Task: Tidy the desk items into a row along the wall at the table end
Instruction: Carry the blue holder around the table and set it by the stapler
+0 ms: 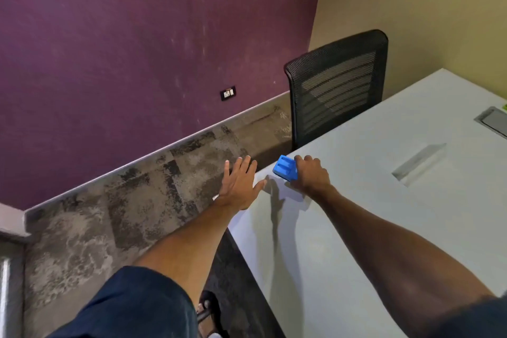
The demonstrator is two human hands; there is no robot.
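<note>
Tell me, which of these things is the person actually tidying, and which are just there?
Part of the job:
- blue holder, gripped by the right hand
- left hand, open at the table edge
- beige wall at the table end

Just there:
- chair
- wall socket
- cable hatch
- carpet

Blue block (285, 171), purple wall (137, 49)

A single head-worn wide-angle view looks forward and steeply down from above the near corner of the white surface (356, 228), close over both outstretched forearms. Carpet (123, 214) fills 9 o'clock, a chair (337, 88) 1 o'clock.
</note>
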